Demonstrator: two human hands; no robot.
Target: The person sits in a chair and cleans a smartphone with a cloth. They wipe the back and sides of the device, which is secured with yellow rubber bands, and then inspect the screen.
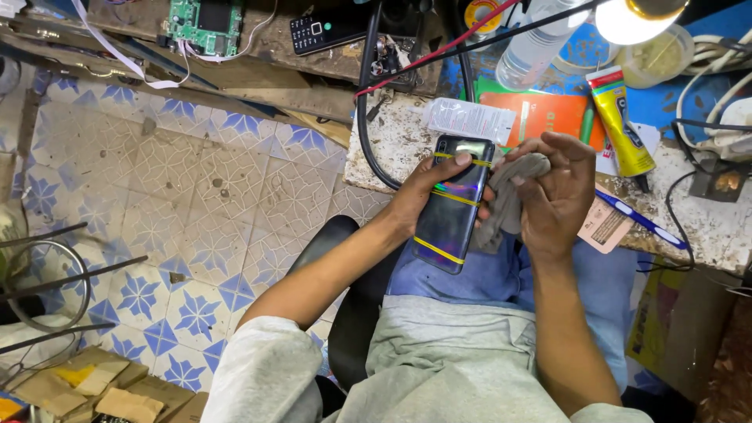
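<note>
your left hand (419, 200) has its fingers curled around the dark phone (453, 205), banded with yellow rubber bands (440, 251), held over your lap at the workbench (392, 149) edge. your right hand (558, 192) pinches a grey cloth (505, 196) against the phone's side, near a glue tube (623, 121).

Your left hand (415, 205) covers smartphone (454, 205) edge; grey cloth (509, 200) mostly hidden under right hand (558, 196); lamp (636, 17) cut by top edge.

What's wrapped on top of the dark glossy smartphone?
Three yellow rubber bands cross the dark glossy smartphone. The left hand grips it; the right hand presses a grey cloth against its edge, hiding that side.
</note>
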